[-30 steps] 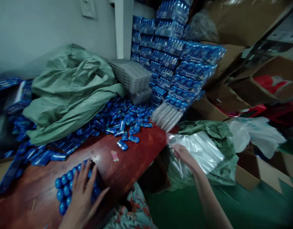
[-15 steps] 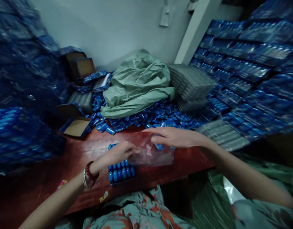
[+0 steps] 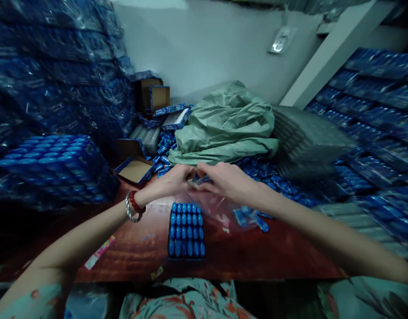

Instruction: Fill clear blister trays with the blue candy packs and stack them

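Observation:
My left hand [image 3: 179, 179] and my right hand [image 3: 220, 178] meet above the red table [image 3: 131, 248], fingers closed on the gathered edge of a clear plastic bag [image 3: 210, 203]. The bag spreads below and right of my fingers. Close by on the right lie blue packets [image 3: 245, 217], partly under or inside the film; I cannot tell which. Nearer to me a tray of blue capsule-shaped pieces [image 3: 186, 230] stands in even rows, touched by neither hand. My fingertips partly hide what they pinch.
Stacked blue packs [image 3: 54, 155] rise at left, with an open box [image 3: 135, 170] beside them. A green sack [image 3: 227, 124] rests on a heap of blue packets at the back. Grey trays [image 3: 307, 133] and more blue packs [image 3: 373, 106] stand at right.
My left hand has left the tray and moved up to the bag's edge. My right hand has closed beside it. The view has shifted, and the whole tray now shows.

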Action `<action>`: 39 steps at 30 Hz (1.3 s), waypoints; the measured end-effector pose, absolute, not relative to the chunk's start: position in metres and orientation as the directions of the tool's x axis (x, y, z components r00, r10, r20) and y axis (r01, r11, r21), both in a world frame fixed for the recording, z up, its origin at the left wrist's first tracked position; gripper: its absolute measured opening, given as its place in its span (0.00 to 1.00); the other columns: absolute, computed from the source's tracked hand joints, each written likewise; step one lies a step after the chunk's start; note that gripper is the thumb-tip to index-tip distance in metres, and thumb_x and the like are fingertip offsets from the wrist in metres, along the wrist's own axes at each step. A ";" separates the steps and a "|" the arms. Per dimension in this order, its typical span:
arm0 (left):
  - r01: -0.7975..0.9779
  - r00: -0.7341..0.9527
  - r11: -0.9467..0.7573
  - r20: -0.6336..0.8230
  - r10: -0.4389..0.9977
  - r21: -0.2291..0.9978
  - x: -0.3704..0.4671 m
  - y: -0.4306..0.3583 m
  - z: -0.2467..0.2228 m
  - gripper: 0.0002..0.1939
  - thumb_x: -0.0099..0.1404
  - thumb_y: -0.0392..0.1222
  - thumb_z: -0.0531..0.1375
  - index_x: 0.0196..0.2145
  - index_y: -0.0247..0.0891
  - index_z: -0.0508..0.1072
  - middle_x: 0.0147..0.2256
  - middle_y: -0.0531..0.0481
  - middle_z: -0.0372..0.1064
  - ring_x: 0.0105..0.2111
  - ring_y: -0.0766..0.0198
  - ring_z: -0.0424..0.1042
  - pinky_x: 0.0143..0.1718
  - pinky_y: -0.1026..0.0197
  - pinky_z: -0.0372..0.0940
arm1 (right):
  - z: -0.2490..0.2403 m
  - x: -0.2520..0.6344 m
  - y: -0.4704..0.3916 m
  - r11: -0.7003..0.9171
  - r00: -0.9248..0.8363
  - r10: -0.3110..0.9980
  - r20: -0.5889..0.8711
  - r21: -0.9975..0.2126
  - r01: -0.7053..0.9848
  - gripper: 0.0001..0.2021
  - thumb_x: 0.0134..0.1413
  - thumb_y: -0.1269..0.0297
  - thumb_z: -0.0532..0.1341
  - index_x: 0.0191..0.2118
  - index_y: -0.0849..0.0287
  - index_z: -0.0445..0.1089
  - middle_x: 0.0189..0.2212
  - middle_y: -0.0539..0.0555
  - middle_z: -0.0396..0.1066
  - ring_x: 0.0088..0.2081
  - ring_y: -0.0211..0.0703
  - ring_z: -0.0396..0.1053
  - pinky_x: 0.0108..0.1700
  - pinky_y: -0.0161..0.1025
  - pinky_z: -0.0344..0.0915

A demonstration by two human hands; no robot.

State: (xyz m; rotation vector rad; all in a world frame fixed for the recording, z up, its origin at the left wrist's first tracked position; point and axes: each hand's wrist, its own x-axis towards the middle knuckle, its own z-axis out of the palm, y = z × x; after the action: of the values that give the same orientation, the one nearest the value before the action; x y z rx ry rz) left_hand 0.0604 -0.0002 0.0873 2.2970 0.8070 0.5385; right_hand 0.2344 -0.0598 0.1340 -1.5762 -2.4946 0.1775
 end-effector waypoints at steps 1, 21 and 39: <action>0.437 0.726 -0.638 0.169 0.666 0.634 0.061 0.002 0.086 0.06 0.55 0.34 0.57 0.22 0.34 0.65 0.18 0.59 0.53 0.20 0.72 0.51 0.24 0.67 0.48 | 0.135 0.235 -0.056 0.370 -0.358 0.927 0.110 -0.124 0.921 0.09 0.51 0.64 0.63 0.39 0.57 0.68 0.24 0.47 0.65 0.27 0.38 0.64 0.31 0.32 0.52; 0.836 0.044 -0.179 0.262 0.964 0.519 -0.002 -0.028 -0.052 0.07 0.65 0.37 0.50 0.34 0.36 0.67 0.38 0.42 0.66 0.39 0.58 0.65 0.35 0.61 0.58 | -0.062 0.245 -0.058 -0.186 0.279 0.955 0.098 -0.536 0.823 0.11 0.59 0.59 0.54 0.37 0.57 0.71 0.30 0.53 0.71 0.30 0.41 0.65 0.30 0.34 0.51; 0.354 0.174 0.030 -0.097 0.980 0.935 0.014 -0.054 -0.135 0.16 0.65 0.51 0.46 0.29 0.37 0.64 0.27 0.51 0.65 0.30 0.64 0.65 0.33 0.62 0.62 | -0.128 0.212 -0.106 -0.209 0.366 0.922 -0.128 -0.959 0.190 0.18 0.56 0.47 0.49 0.26 0.55 0.59 0.21 0.47 0.61 0.24 0.37 0.59 0.28 0.34 0.58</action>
State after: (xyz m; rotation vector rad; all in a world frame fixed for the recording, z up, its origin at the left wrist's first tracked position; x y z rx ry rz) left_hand 0.0138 -0.0541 -0.1351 1.4976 1.3443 0.8276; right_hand 0.2124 -0.1059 -0.1279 -1.6514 -1.0049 0.9392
